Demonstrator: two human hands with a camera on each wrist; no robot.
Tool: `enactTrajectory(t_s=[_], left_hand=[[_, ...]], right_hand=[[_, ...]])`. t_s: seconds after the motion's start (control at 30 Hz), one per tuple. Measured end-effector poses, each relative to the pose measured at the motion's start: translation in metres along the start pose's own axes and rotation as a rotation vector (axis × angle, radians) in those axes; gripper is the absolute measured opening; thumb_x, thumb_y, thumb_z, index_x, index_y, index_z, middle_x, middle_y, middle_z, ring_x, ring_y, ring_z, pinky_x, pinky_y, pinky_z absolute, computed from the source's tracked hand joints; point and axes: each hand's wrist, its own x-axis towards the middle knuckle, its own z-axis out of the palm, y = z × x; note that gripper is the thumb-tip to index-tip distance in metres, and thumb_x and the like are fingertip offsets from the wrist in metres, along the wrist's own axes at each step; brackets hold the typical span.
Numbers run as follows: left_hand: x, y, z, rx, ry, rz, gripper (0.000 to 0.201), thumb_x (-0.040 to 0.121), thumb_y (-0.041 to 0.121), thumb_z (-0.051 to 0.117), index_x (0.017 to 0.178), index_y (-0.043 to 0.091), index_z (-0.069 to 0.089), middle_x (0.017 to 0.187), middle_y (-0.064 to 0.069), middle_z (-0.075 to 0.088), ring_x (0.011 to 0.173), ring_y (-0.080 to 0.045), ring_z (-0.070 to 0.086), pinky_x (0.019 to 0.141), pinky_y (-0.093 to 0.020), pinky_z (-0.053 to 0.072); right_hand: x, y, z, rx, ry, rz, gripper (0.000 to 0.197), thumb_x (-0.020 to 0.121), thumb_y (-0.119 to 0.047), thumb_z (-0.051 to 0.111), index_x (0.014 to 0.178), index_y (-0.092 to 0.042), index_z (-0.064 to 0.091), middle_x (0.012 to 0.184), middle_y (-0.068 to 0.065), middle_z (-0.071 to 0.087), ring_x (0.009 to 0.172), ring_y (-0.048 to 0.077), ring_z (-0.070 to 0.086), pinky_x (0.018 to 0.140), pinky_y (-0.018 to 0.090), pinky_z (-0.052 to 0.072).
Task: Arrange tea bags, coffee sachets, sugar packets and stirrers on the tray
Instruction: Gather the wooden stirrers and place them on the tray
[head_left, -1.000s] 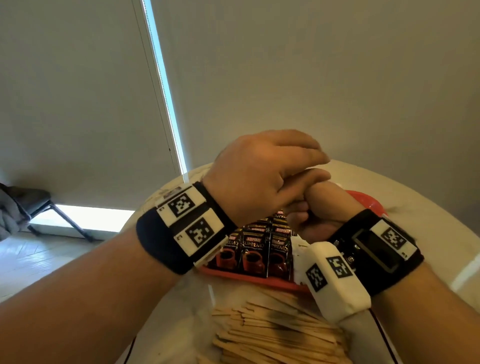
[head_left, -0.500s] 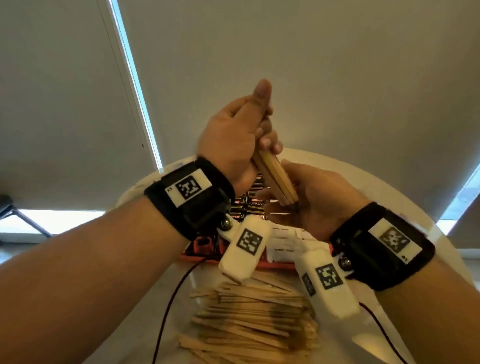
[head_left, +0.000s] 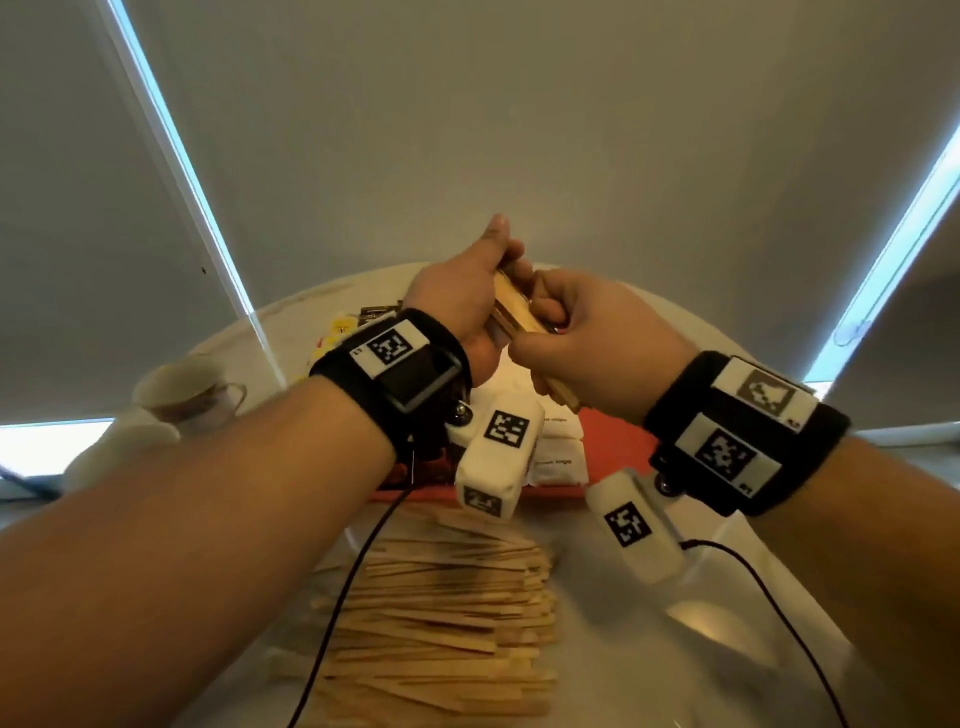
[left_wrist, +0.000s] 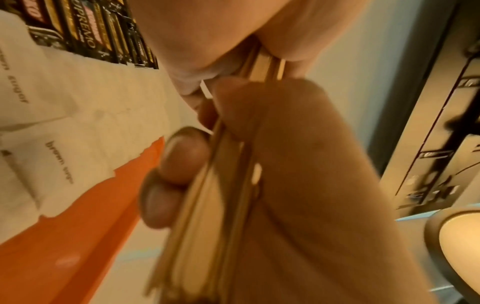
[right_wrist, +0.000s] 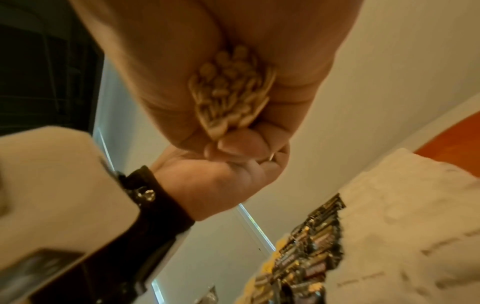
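Observation:
A bundle of wooden stirrers is held in the air above the red tray. My left hand grips its far end, thumb up. My right hand curls round its near part, and the stirrers' rounded ends stick out of that fist. In the left wrist view my left fingers press the bundle from the side. White brown-sugar packets and dark coffee sachets lie in rows on the tray. Yellow tea bags lie on the table left of it.
A loose pile of stirrers covers the round white table in front of the tray. A cup on a saucer stands at the left. Black cables hang from both wrist cameras over the pile.
Both hands have come down and forward over the tray with the bundle. My right hand has closed its fingers round the stirrers, which the left hand was holding from above.

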Motion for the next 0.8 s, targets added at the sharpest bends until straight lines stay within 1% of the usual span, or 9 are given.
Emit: enactTrajectory(t_s=[0.07, 0.17, 0.27, 0.33, 0.43, 0.5, 0.63, 0.73, 0.8], left_hand=[[0.000, -0.007, 0.006, 0.097, 0.072, 0.013, 0.040, 0.095, 0.045, 0.074, 0.107, 0.008, 0.069, 0.085, -0.007, 0.071, 0.074, -0.024, 0.072, 0.073, -0.041, 0.063], [-0.005, -0.018, 0.009, 0.317, 0.112, -0.003, 0.038, 0.099, 0.046, 0.069, 0.114, 0.011, 0.066, 0.103, -0.009, 0.073, 0.095, -0.027, 0.074, 0.087, -0.044, 0.063], [-0.017, -0.031, 0.008, 0.626, 0.047, 0.043, 0.010, 0.102, 0.021, 0.067, 0.096, 0.015, 0.063, 0.107, -0.009, 0.067, 0.092, -0.022, 0.069, 0.089, -0.041, 0.062], [-0.021, -0.042, 0.005, 0.891, -0.026, 0.102, 0.012, 0.099, 0.011, 0.068, 0.092, 0.019, 0.062, 0.103, -0.008, 0.071, 0.091, -0.021, 0.071, 0.091, -0.046, 0.063], [-0.021, -0.058, 0.004, 1.179, -0.143, 0.116, 0.012, 0.093, 0.008, 0.071, 0.100, 0.018, 0.070, 0.102, -0.007, 0.076, 0.093, -0.025, 0.076, 0.088, -0.046, 0.064], [-0.019, -0.064, 0.008, 1.294, -0.201, 0.073, 0.017, 0.092, 0.004, 0.070, 0.107, 0.010, 0.076, 0.101, -0.011, 0.078, 0.094, -0.027, 0.077, 0.088, -0.045, 0.064], [-0.017, -0.066, 0.021, 1.444, -0.343, 0.000, 0.024, 0.098, 0.010, 0.066, 0.119, 0.002, 0.074, 0.111, -0.016, 0.077, 0.103, -0.029, 0.076, 0.094, -0.043, 0.061], [-0.016, -0.068, 0.025, 1.586, -0.360, 0.036, 0.029, 0.100, 0.014, 0.060, 0.125, 0.004, 0.071, 0.120, -0.014, 0.074, 0.110, -0.028, 0.072, 0.095, -0.039, 0.058], [-0.013, -0.071, 0.025, 1.628, -0.349, 0.039, 0.030, 0.101, 0.015, 0.059, 0.126, 0.004, 0.070, 0.123, -0.014, 0.073, 0.113, -0.029, 0.071, 0.096, -0.039, 0.057]], right_hand=[[0.002, 0.010, -0.003, -0.026, 0.038, 0.075, 0.011, 0.087, -0.015, 0.068, 0.087, -0.012, 0.058, 0.066, 0.008, 0.071, 0.048, 0.011, 0.065, 0.051, 0.032, 0.056], [0.007, 0.034, -0.009, -0.075, 0.099, 0.233, 0.021, 0.086, -0.019, 0.070, 0.076, -0.018, 0.051, 0.063, 0.005, 0.069, 0.051, 0.016, 0.068, 0.049, 0.029, 0.053], [0.008, 0.057, -0.013, -0.238, 0.043, 0.423, 0.014, 0.090, -0.025, 0.069, 0.093, -0.012, 0.063, 0.079, 0.010, 0.073, 0.069, 0.024, 0.073, 0.062, 0.036, 0.060], [0.005, 0.070, -0.012, -0.376, -0.022, 0.509, 0.026, 0.092, -0.033, 0.069, 0.100, -0.009, 0.067, 0.084, 0.009, 0.070, 0.081, 0.027, 0.071, 0.068, 0.035, 0.055], [0.003, 0.081, -0.008, -0.474, -0.054, 0.542, 0.030, 0.094, -0.038, 0.065, 0.100, -0.009, 0.068, 0.084, 0.007, 0.067, 0.081, 0.025, 0.067, 0.067, 0.031, 0.050], [0.002, 0.082, -0.004, -0.512, -0.072, 0.566, 0.032, 0.098, -0.040, 0.060, 0.090, -0.009, 0.066, 0.076, 0.005, 0.064, 0.069, 0.021, 0.062, 0.058, 0.029, 0.045], [0.001, 0.078, 0.006, -0.700, -0.231, 0.565, 0.020, 0.096, -0.027, 0.065, 0.082, -0.012, 0.060, 0.068, 0.002, 0.050, 0.057, 0.014, 0.045, 0.060, 0.027, 0.039], [0.000, 0.075, 0.005, -0.722, -0.276, 0.551, 0.029, 0.095, -0.024, 0.065, 0.070, -0.013, 0.054, 0.064, 0.002, 0.049, 0.054, 0.014, 0.045, 0.058, 0.027, 0.041], [0.002, 0.075, 0.001, -0.659, -0.273, 0.508, 0.024, 0.094, -0.025, 0.066, 0.074, -0.014, 0.057, 0.068, 0.000, 0.055, 0.056, 0.012, 0.051, 0.052, 0.026, 0.042]])
